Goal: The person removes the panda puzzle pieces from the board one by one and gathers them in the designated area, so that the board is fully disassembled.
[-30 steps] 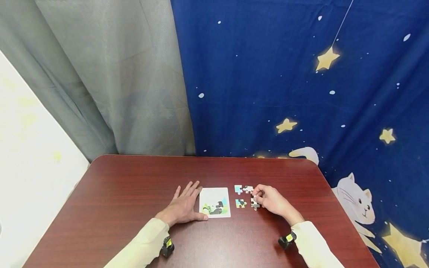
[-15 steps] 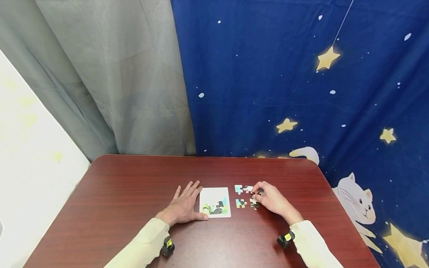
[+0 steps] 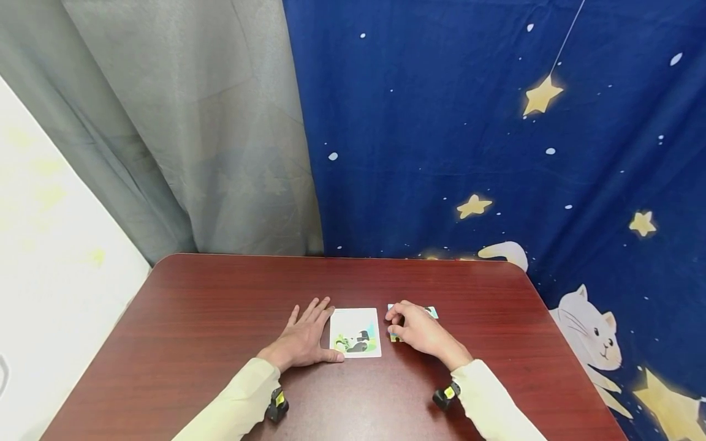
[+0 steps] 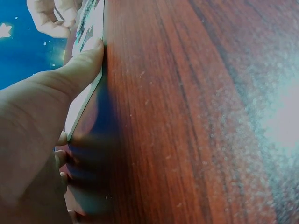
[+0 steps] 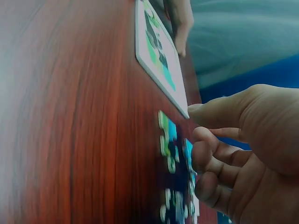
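My left hand lies flat with fingers spread on the table, at the left edge of a square white puzzle board. Its thumb rests on the board's near left corner, as the left wrist view shows on the board. A panda picture fills the board's lower part. My right hand hovers over loose jigsaw pieces right of the board, fingers loosely bent. Nothing shows between thumb and fingertips in the right wrist view. One jigsaw piece sticks out beyond the hand, another jigsaw piece lies under it; others are partly hidden.
The reddish-brown wooden table stretches out around the board. Behind it hang a grey curtain and a blue curtain with stars and a cat. A black wrist camera sits on each wrist.
My right hand has moved left from the right-hand jigsaw pieces to above the left ones, uncovering a piece at the upper right. The left hand and the board have stayed put.
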`<action>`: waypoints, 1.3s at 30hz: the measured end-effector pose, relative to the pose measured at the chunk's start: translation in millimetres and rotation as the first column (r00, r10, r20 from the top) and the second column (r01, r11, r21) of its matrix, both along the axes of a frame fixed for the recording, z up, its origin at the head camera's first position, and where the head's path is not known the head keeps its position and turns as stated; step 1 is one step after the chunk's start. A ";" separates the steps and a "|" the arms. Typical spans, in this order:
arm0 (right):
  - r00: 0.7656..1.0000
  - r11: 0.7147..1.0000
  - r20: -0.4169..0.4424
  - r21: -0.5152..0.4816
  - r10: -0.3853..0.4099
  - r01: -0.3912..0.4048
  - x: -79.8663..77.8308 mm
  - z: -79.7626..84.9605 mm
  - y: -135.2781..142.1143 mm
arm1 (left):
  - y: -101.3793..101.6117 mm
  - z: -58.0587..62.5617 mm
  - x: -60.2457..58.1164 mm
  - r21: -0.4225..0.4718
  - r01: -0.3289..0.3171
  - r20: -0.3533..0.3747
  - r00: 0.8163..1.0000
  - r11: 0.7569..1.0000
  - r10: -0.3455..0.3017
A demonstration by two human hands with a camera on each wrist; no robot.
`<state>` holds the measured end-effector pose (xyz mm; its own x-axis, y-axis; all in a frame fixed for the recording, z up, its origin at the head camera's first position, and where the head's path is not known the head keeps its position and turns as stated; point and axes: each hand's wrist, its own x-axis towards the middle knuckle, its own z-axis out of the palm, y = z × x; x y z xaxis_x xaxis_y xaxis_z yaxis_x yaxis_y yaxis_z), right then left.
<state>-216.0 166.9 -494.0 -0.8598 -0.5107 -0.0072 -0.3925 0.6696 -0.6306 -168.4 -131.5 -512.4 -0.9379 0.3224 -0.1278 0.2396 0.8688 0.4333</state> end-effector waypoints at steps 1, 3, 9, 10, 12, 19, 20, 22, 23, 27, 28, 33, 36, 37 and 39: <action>1.000 1.000 -0.005 0.010 0.007 -0.006 0.4 0.2 -3.8 | 0.1 -0.3 -0.2 -0.002 0.000 0.000 1.000 1.000 0.000; 1.000 0.999 -0.020 0.040 0.015 -0.014 0.6 -0.4 -10.7 | 0.3 -0.3 -0.3 -0.001 -0.002 0.000 1.000 1.000 0.002; 0.996 0.993 -0.066 0.114 0.052 -0.044 0.6 -3.5 -24.9 | 1.2 0.3 -0.6 -0.002 -0.005 0.003 1.000 1.000 0.005; 0.996 0.991 -0.066 0.123 0.058 -0.050 0.5 -4.2 -26.4 | 1.3 -0.3 -0.9 -0.005 -0.005 0.004 1.000 1.000 0.005; 0.995 0.989 -0.068 0.138 0.069 -0.059 0.3 -5.4 -29.1 | 1.4 -1.0 -1.6 -0.007 -0.001 0.006 1.000 1.000 0.002; 0.995 0.985 -0.053 0.155 0.089 -0.080 1.0 -5.1 -35.1 | 0.9 -1.6 -0.9 -0.003 -0.002 0.010 1.000 1.000 0.002; 0.995 0.985 -0.047 0.156 0.088 -0.080 1.1 -4.5 -35.8 | 0.8 -1.3 -0.5 -0.002 -0.004 0.010 1.000 1.000 0.004; 0.996 0.984 -0.025 0.157 0.084 -0.079 1.5 -3.3 -37.1 | 0.4 -1.5 0.0 0.000 -0.005 0.011 1.000 1.000 0.005; 0.996 0.984 -0.019 0.161 0.082 -0.078 1.6 -2.8 -37.6 | 0.2 -1.5 0.2 0.001 -0.005 0.012 1.000 1.000 0.005; 0.997 0.983 0.018 0.164 0.075 -0.077 1.1 -0.2 -40.0 | -0.2 -1.4 0.4 0.003 -0.006 0.013 1.000 1.000 0.006; 0.997 0.983 0.026 0.165 0.074 -0.077 0.7 0.5 -40.6 | -0.3 -1.1 0.5 0.002 -0.006 0.014 1.000 1.000 0.006; 0.995 0.978 0.039 0.184 0.089 -0.095 -1.7 3.7 -43.2 | 0.2 -0.4 0.6 0.001 -0.005 0.016 1.000 1.000 0.005; 0.995 0.973 0.029 0.206 0.098 -0.102 -2.9 4.3 -44.0 | 0.6 -0.8 0.3 0.003 -0.003 0.017 1.000 1.000 0.003; 0.995 0.973 0.027 0.206 0.100 -0.104 -3.3 4.1 -44.1 | 0.7 -0.9 0.1 0.003 -0.002 0.015 1.000 1.000 0.002; 0.995 0.974 0.025 0.202 0.098 -0.101 -3.3 4.2 -44.4 | 0.9 -0.9 0.1 0.001 -0.001 0.014 1.000 1.000 0.001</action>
<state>-219.3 122.5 -489.7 -0.8037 -0.5803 -0.1317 -0.4555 0.7423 -0.4915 -168.3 -130.7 -513.3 -0.9365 0.3212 -0.1404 0.2323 0.8686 0.4377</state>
